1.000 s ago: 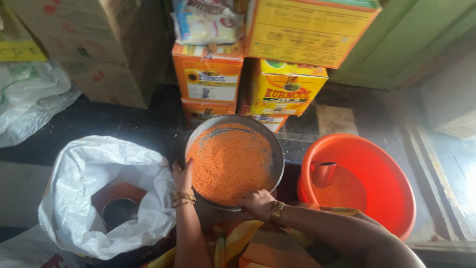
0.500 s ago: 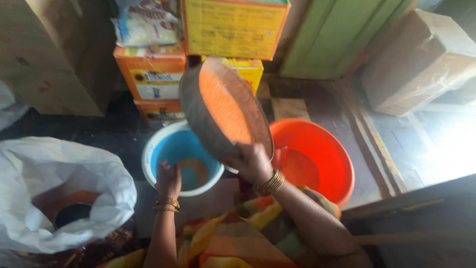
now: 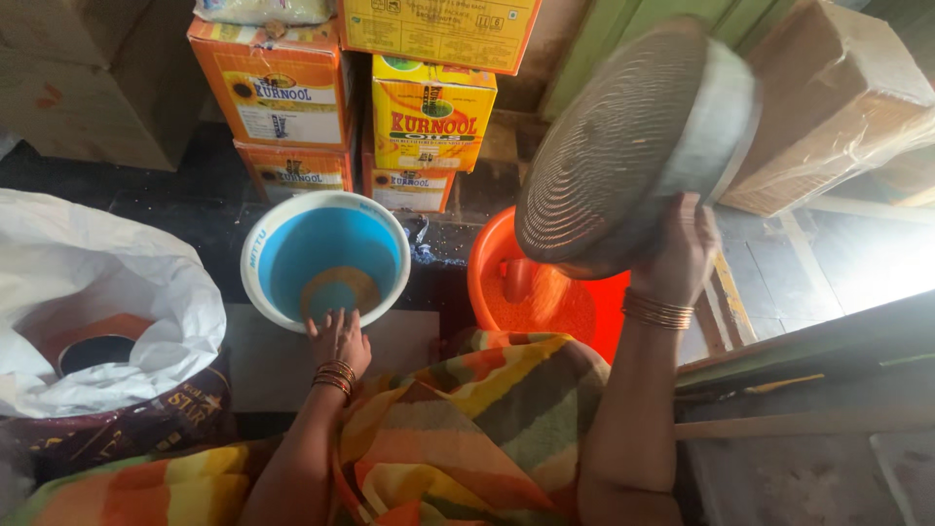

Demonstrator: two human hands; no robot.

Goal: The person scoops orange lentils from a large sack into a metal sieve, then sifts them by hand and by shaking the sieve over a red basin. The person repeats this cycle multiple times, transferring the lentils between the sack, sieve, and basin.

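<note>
My right hand (image 3: pixel 682 255) grips the rim of a round metal sieve (image 3: pixel 623 146), held tipped over above an orange tub (image 3: pixel 487 263); the sieve's mesh underside faces me. Orange-red lentils (image 3: pixel 545 304) lie in the tub. My left hand (image 3: pixel 338 339) rests with fingers spread on the near rim of a blue plastic basin (image 3: pixel 331 255), which holds a small patch of brownish dust at its bottom. Bangles sit on both wrists.
A white sack (image 3: pixel 107 292) at the left holds more lentils and a dark metal cup (image 3: pixel 94 353). Orange and yellow cartons (image 3: pixel 370 88) are stacked behind the basin. A wrapped brown box (image 3: pixel 828 107) lies at the right, and a wooden frame (image 3: pixel 808 360) runs beside me.
The sieve, first level and full of lentils over the blue basin, was lifted, swung right and tipped over the orange tub. My left hand let go of it and moved to the basin's rim.
</note>
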